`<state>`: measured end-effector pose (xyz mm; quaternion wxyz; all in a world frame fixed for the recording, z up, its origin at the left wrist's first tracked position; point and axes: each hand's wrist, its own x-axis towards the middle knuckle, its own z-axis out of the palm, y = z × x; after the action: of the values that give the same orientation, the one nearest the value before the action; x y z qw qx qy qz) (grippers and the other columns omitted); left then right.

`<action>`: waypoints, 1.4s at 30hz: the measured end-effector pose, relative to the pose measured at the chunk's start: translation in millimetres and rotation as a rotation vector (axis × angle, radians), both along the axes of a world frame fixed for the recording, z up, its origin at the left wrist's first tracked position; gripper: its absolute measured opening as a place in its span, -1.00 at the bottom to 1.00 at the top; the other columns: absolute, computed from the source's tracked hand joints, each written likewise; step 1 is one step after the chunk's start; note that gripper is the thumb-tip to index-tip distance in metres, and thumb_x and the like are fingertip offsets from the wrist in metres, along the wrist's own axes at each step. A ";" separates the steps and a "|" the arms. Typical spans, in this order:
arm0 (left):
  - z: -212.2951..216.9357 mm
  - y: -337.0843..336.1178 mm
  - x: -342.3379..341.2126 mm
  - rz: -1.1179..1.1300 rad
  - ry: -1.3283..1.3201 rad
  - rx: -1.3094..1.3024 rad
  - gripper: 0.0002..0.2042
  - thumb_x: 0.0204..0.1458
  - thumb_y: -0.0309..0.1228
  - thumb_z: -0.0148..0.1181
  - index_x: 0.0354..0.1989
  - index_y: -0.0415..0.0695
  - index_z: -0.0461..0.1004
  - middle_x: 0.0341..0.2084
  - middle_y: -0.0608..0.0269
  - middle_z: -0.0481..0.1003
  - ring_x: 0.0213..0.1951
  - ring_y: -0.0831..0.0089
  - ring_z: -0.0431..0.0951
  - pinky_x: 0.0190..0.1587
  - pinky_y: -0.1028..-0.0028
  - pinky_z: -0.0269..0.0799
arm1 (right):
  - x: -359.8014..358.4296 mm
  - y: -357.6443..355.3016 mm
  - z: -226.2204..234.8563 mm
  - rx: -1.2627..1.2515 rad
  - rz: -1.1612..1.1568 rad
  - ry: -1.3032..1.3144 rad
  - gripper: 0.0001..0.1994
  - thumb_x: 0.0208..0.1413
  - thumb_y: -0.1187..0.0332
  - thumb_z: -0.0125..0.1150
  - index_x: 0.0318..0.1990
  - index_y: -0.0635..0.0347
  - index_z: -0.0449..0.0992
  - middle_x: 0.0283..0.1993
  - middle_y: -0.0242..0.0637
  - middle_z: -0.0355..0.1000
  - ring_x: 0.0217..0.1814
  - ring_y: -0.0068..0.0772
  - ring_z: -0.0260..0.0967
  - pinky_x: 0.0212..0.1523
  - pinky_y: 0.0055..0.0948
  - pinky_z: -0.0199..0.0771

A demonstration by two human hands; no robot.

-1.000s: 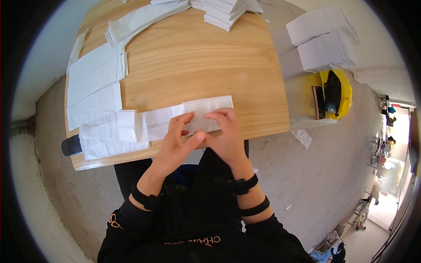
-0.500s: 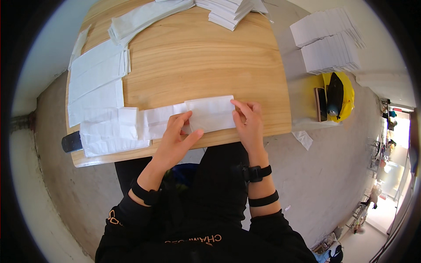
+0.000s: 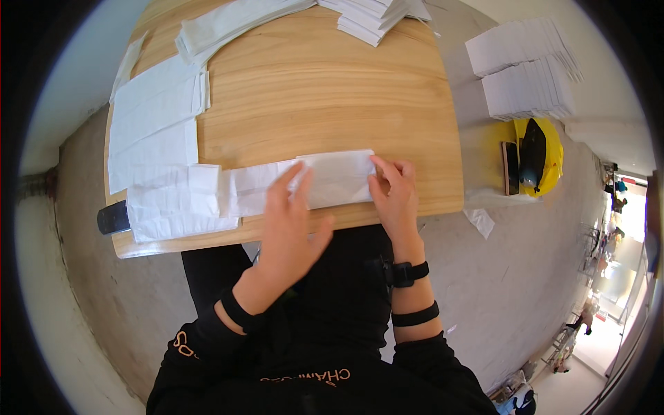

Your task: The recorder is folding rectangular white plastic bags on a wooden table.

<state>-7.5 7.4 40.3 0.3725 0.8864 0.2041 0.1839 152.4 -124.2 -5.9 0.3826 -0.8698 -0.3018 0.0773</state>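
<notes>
Left hand [image 3: 287,232] has shifted, grip released, over the white sheet [image 3: 339,181] at the near edge of the bench [image 3: 325,104], while right hand [image 3: 396,197], grip unconfirmable, apparently steadies the sheet's right end.

wooden table [image 3: 325,97] passable across its middle, white sheets [image 3: 155,104] along the left, paper strip [image 3: 339,180] along near edge

Right fingers [image 3: 384,168] touch white paper [image 3: 340,181] at its right edge; blurred left fingers [image 3: 280,188] overlie its left end
</notes>
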 end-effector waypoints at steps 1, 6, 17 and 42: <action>6.2 -5.2 3.0 -0.109 -0.005 0.054 -0.26 -0.11 -0.40 0.33 0.29 -0.25 0.14 0.24 -0.14 0.14 0.26 -0.06 0.16 0.26 0.15 0.14 | 0.1 0.4 0.5 -0.004 0.003 -0.025 -0.67 0.02 0.46 0.25 -0.01 0.06 0.53 -0.12 -0.13 0.31 -0.12 -0.14 0.34 -0.14 -0.30 0.40; -18.3 -19.8 19.3 -0.278 0.231 0.296 -0.07 -0.21 -0.08 0.39 0.32 -0.28 0.07 0.38 -0.03 -0.04 0.41 0.10 -0.06 0.38 0.08 -0.11 | -2.7 0.1 -0.2 -0.015 0.007 -0.046 -0.67 0.02 0.46 0.25 -0.01 0.06 0.53 -0.13 -0.16 0.29 -0.15 -0.18 0.33 -0.15 -0.29 0.40; -45.9 -3.4 19.7 -0.159 0.282 0.355 0.08 -0.28 0.13 0.32 0.35 -0.31 0.00 0.38 -0.05 -0.04 0.42 0.10 -0.07 0.40 0.18 -0.13 | -8.7 6.8 5.4 -0.026 -0.010 -0.144 -0.69 0.04 0.43 0.22 0.00 0.16 0.52 -0.09 -0.09 0.30 -0.05 -0.08 0.33 -0.07 -0.24 0.39; 0.6 89.6 -79.1 0.292 -0.030 0.057 -0.69 -0.08 -0.50 0.31 -0.11 -0.20 0.47 -0.16 0.03 0.46 -0.08 0.09 0.45 0.03 0.27 0.35 | -37.8 72.4 -16.4 -0.261 0.028 -0.293 -0.54 0.23 0.39 -0.06 0.28 0.26 0.20 0.32 0.00 0.06 0.44 -0.01 -0.07 0.38 -0.14 -0.05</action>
<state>-86.7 97.0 40.9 0.3194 0.8548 0.3199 0.2549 114.6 -51.8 -22.2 0.2176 -0.9096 -0.3540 -0.0065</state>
